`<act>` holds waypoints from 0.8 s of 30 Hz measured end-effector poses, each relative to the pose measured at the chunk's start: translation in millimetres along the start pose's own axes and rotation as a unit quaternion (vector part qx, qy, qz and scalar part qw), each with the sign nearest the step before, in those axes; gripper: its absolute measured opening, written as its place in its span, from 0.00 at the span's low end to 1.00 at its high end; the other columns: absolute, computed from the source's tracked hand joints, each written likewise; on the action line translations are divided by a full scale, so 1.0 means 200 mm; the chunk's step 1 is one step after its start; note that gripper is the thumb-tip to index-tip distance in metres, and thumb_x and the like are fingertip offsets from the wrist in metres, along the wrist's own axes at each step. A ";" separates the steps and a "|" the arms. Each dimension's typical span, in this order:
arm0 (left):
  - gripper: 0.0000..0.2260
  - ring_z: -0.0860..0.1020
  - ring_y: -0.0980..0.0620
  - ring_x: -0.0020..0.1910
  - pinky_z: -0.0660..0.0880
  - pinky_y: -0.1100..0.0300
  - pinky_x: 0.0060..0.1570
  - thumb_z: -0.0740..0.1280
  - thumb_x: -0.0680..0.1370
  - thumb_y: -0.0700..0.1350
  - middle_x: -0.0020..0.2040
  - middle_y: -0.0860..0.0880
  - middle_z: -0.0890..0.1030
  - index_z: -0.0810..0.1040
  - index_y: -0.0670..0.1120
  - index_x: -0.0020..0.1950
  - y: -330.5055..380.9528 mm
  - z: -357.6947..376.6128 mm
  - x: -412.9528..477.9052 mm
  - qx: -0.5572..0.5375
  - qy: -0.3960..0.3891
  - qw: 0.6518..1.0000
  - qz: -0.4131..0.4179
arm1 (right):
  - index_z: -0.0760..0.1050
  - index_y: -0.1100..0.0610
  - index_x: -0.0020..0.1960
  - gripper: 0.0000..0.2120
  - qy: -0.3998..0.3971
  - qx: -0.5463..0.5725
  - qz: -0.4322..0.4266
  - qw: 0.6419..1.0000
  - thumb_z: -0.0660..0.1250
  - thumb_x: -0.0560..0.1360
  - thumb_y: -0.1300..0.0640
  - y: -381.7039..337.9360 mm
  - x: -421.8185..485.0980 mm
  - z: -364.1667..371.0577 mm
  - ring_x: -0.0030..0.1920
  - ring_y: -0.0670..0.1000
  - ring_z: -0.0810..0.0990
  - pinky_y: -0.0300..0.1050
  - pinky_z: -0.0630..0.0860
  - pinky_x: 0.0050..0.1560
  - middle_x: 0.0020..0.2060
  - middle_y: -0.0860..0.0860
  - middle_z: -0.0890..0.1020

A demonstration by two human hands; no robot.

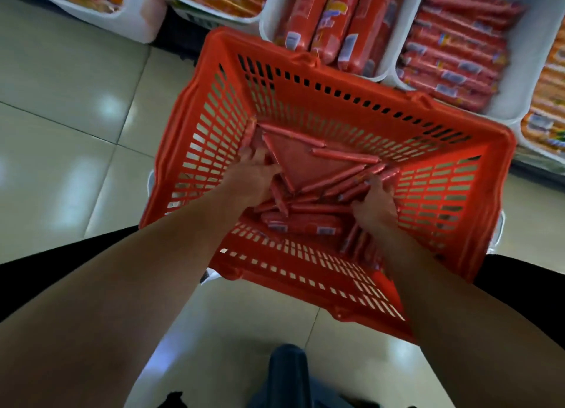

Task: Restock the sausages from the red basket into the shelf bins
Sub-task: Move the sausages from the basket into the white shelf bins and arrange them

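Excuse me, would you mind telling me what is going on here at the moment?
A person is restocking. Both hands are down in the red basket: the left hand lies on the loose sausages, and the right hand seems to curl round a few thin ones. Nothing is lifted out yet. The white shelf bins beyond already hold many packs.

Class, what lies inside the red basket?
Thin red sausages and labelled packs lie on the red basket's floor, with the left hand and right hand among them. Anything beneath the hands and pile is covered.
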State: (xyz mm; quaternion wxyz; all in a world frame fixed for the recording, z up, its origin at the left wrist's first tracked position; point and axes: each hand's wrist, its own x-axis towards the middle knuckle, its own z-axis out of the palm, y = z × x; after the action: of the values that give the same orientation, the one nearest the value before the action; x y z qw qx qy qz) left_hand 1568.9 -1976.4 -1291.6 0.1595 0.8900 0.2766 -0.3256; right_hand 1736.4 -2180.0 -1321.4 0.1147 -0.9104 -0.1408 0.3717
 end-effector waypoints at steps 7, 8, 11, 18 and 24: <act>0.26 0.61 0.40 0.72 0.66 0.42 0.68 0.67 0.74 0.62 0.70 0.45 0.64 0.70 0.58 0.70 -0.06 0.10 0.09 0.068 0.054 0.996 0.026 | 0.68 0.49 0.70 0.31 0.032 0.003 -0.022 0.999 0.73 0.69 0.55 0.01 0.04 0.02 0.59 0.61 0.78 0.52 0.75 0.57 0.65 0.54 0.73; 0.26 0.62 0.40 0.71 0.67 0.42 0.67 0.67 0.74 0.62 0.70 0.44 0.64 0.69 0.58 0.70 -0.08 0.11 0.09 0.077 0.059 0.995 0.026 | 0.69 0.48 0.70 0.30 0.037 0.018 -0.023 0.999 0.73 0.69 0.55 0.01 0.04 0.02 0.59 0.60 0.78 0.50 0.75 0.57 0.64 0.54 0.74; 0.22 0.63 0.40 0.71 0.67 0.42 0.67 0.63 0.77 0.60 0.71 0.43 0.65 0.68 0.56 0.70 -0.08 0.13 0.11 0.060 0.068 0.996 0.003 | 0.72 0.46 0.68 0.28 0.036 0.055 -0.038 0.997 0.72 0.69 0.54 0.01 0.05 0.03 0.57 0.54 0.79 0.42 0.72 0.53 0.58 0.50 0.78; 0.20 0.64 0.40 0.68 0.66 0.41 0.68 0.63 0.78 0.53 0.70 0.43 0.66 0.67 0.53 0.70 -0.03 0.13 0.16 -0.023 0.135 0.991 0.008 | 0.75 0.49 0.65 0.23 0.024 0.020 -0.073 0.997 0.70 0.70 0.54 0.01 0.10 -0.01 0.60 0.55 0.78 0.43 0.72 0.56 0.58 0.50 0.78; 0.36 0.45 0.43 0.79 0.49 0.39 0.76 0.67 0.73 0.63 0.81 0.49 0.49 0.57 0.59 0.78 -0.08 0.16 0.16 0.008 0.041 0.997 0.061 | 0.52 0.50 0.80 0.48 0.021 -0.234 -0.214 0.948 0.75 0.68 0.47 -0.14 0.14 -0.03 0.74 0.60 0.57 0.61 0.63 0.72 0.76 0.54 0.57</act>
State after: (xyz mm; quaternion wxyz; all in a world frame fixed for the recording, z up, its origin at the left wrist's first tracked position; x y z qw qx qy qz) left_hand 1563.8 -1965.4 -1337.9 0.1609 0.9191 0.2254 -0.2802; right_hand 1754.5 -2145.6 -1326.9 -0.0217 -0.8676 -0.4130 0.2762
